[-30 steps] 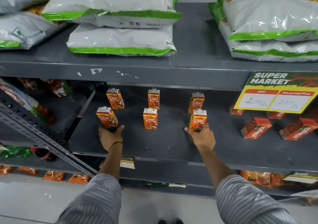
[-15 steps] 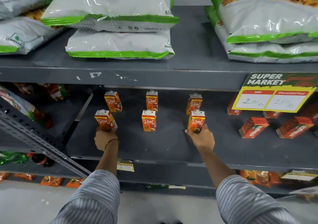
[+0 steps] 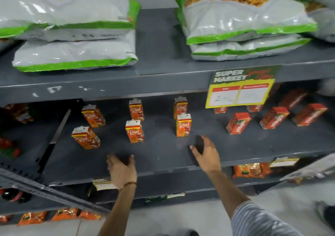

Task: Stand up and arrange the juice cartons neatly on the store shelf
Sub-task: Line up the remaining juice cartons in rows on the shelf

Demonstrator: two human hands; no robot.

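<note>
Several orange juice cartons stand upright on the dark grey middle shelf [image 3: 163, 156] in two rows. The front row holds a left carton [image 3: 85, 137], a middle carton [image 3: 134, 131] and a right carton [image 3: 183, 125]. Behind them stand three more cartons [image 3: 93, 115], [image 3: 136, 109], [image 3: 180, 107]. My left hand [image 3: 121, 170] hovers over the shelf's front edge, fingers apart, holding nothing, below and between the left and middle front cartons. My right hand [image 3: 205, 152] is open and empty just below and right of the right front carton, not touching it.
Red juice cartons [image 3: 237, 123] lie tipped on the same shelf to the right, under a yellow price sign [image 3: 239, 94]. Large white and green bags [image 3: 76, 54] fill the shelf above. A slanted metal brace [image 3: 45, 190] crosses at lower left. Orange packets [image 3: 250, 170] sit on the lower shelf.
Both hands have let go of the front left and front right cartons and drawn back toward the shelf's front edge. The view has shifted left and blurred slightly.
</note>
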